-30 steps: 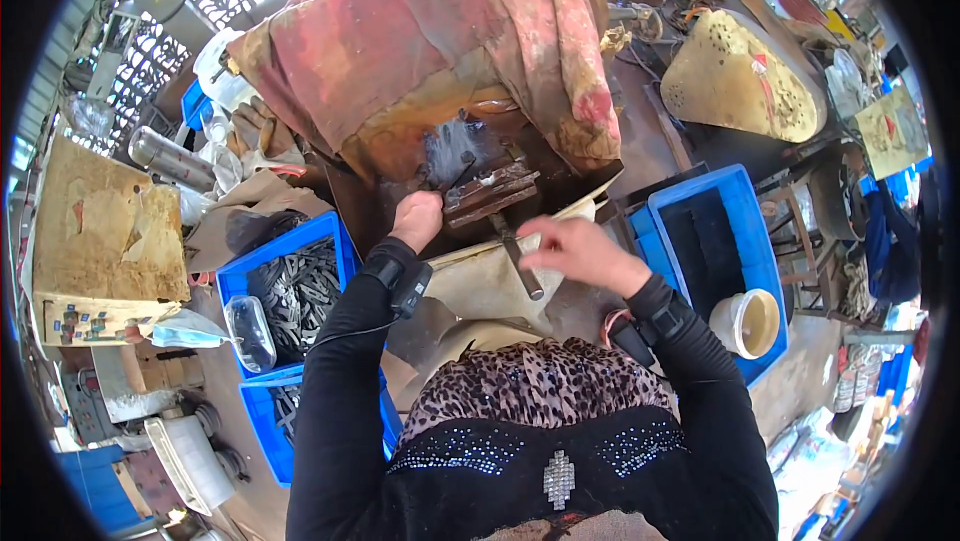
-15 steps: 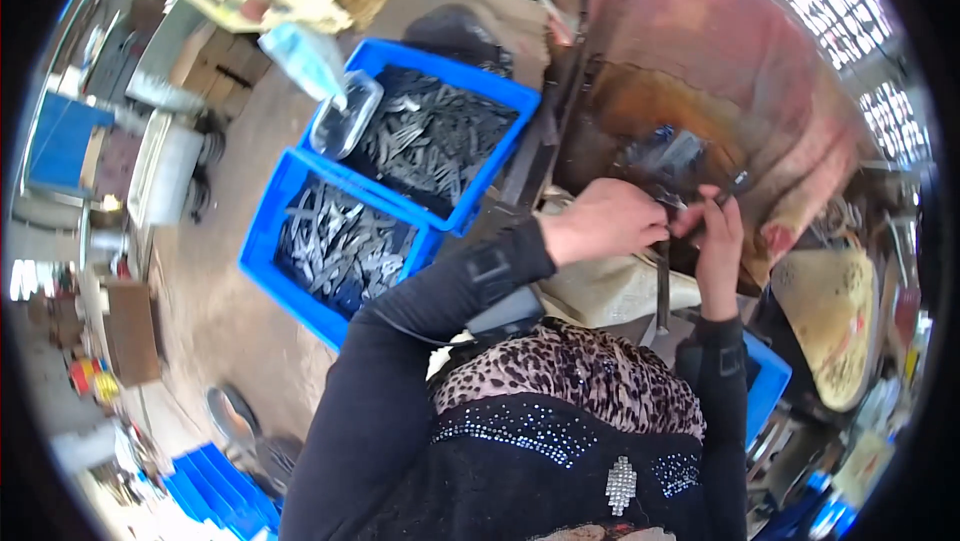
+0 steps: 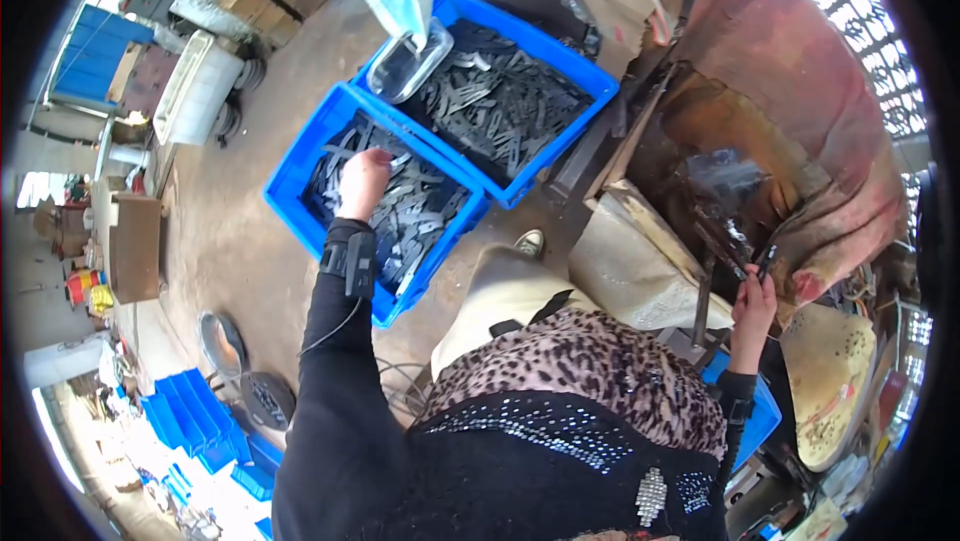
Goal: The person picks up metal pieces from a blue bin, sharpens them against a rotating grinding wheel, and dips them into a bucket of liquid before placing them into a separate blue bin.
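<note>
Flat metal pieces [image 3: 425,209] lie in a blue bin [image 3: 290,203] at ten o'clock; the left hand [image 3: 364,183] is over them, fingers curled, its grip impossible to tell. Just past three o'clock, the right hand [image 3: 754,306] grips a dark slender piece [image 3: 769,259] beside a metal fixture [image 3: 722,249].

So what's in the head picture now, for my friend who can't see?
A person's left hand is inside a blue bin of grey strips. Their right hand is near a dark bar and a big reddish cloth.
</note>
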A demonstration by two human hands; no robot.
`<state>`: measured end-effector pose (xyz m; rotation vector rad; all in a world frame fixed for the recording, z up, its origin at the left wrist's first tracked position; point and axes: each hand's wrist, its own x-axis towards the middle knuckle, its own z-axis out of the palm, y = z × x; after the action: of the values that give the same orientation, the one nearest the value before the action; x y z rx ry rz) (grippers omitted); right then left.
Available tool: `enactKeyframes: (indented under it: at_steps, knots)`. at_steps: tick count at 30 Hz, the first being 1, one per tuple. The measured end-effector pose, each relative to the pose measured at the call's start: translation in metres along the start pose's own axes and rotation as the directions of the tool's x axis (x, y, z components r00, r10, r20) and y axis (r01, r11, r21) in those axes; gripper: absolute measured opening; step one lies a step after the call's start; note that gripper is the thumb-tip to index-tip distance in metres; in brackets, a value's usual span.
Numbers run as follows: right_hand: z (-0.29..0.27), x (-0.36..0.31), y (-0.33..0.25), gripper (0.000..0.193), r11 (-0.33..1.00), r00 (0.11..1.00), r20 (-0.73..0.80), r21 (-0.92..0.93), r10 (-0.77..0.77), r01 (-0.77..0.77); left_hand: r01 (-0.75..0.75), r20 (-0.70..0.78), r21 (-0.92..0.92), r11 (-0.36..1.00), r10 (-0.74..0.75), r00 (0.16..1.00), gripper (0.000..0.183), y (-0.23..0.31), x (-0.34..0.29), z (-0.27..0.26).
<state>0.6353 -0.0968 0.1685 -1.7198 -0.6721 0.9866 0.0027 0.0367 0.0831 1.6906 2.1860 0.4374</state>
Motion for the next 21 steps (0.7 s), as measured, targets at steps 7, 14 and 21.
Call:
enactKeyframes:
  at_steps: [7,14,21]
  knots:
    - [-0.011,-0.003,0.012,0.014,0.999,1.000,0.005,-0.035,0.005,-0.005,0.092,0.185,0.153,0.984,-0.120,0.975,0.020,-0.037,-0.040,0.024]
    - [-0.016,-0.001,0.022,0.012,0.998,0.999,0.004,-0.053,-0.033,0.033,-0.294,0.136,0.339,0.894,0.262,0.955,0.022,-0.027,-0.051,0.067]
    - [0.007,-0.010,-0.018,0.015,0.983,0.986,0.121,0.129,0.114,-0.130,-0.154,-0.349,-0.277,0.948,0.050,0.936,0.011,-0.087,-0.039,0.043]
